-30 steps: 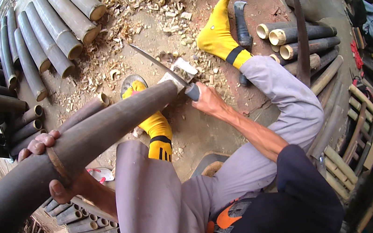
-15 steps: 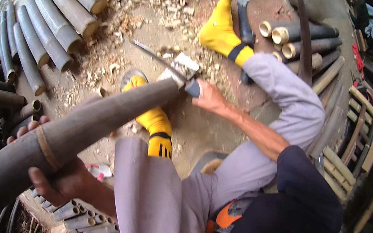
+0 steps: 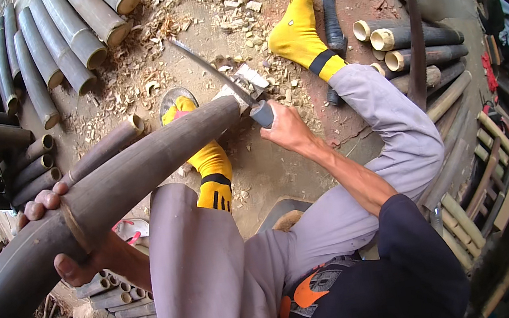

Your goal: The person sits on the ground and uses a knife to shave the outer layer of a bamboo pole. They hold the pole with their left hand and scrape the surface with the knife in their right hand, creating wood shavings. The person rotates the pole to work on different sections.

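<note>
My left hand (image 3: 62, 232) is wrapped round a thick dark bamboo pole (image 3: 133, 168) beside its raised node ring. The pole slants from the lower left up to the middle, over my left knee. My right hand (image 3: 288, 127) grips the grey handle of a machete (image 3: 218, 77). Its long narrow blade points up and to the left, just beyond the pole's far end. A pale block (image 3: 249, 82) lies behind the blade at that end, partly hidden. My left foot in a yellow sock (image 3: 210, 165) is under the pole.
Cut bamboo poles (image 3: 68, 39) lie in rows at the upper left, and shorter pieces (image 3: 425, 40) are stacked at the right. A dark upright blade (image 3: 413, 48) stands beside my right leg. A black-wrapped tool (image 3: 333, 20) lies by my right foot. Wood chips (image 3: 210, 17) litter the ground.
The bamboo pole's near end has shifted lower and to the right with my left hand. The machete has moved slightly, its tip higher and to the left; my right hand keeps its grip.
</note>
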Demonstrator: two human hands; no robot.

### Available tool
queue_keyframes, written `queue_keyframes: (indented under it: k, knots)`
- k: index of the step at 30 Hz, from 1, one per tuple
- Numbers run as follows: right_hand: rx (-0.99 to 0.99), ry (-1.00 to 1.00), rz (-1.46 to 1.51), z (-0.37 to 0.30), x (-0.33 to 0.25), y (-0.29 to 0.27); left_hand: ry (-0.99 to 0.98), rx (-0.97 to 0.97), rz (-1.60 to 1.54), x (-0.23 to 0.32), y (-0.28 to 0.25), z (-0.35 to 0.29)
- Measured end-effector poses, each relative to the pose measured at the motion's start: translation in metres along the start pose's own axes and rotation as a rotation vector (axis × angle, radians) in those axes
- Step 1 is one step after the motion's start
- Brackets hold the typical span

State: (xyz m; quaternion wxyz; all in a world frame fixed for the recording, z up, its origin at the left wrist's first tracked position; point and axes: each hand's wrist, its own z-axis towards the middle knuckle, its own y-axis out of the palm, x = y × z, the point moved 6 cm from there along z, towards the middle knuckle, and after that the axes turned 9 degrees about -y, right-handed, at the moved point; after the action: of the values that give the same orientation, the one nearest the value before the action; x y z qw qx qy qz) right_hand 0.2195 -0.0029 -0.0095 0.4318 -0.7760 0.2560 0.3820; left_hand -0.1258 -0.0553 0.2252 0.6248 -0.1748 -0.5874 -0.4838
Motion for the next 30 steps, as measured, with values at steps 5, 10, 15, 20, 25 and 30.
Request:
queue_keyframes:
  k: [5, 10, 15, 20, 25, 30]
  knots:
    - [0.304, -0.390, 0.160, -0.007, -0.076, -0.032, 0.019, -0.195, -0.016, 0.001, -0.004, 0.005]
    - [-0.021, -0.108, -0.037, 0.009, 0.007, 0.008, 0.026, -0.405, -0.033, -0.003, 0.020, 0.007]
    - [0.051, -0.124, 0.116, -0.011, -0.045, -0.020, 0.041, -0.519, -0.033, 0.010, 0.038, 0.005]
    - [0.128, -0.142, 0.087, -0.009, 0.005, 0.010, 0.022, -0.554, -0.065, 0.006, 0.043, 0.008]
    - [-0.023, -0.071, 0.103, 0.008, 0.024, 0.015, -0.141, 0.020, -0.106, -0.042, 0.036, -0.003]
    - [-0.006, 0.004, 0.090, 0.004, 0.021, 0.020, -0.287, 0.377, -0.062, -0.094, -0.030, 0.020]
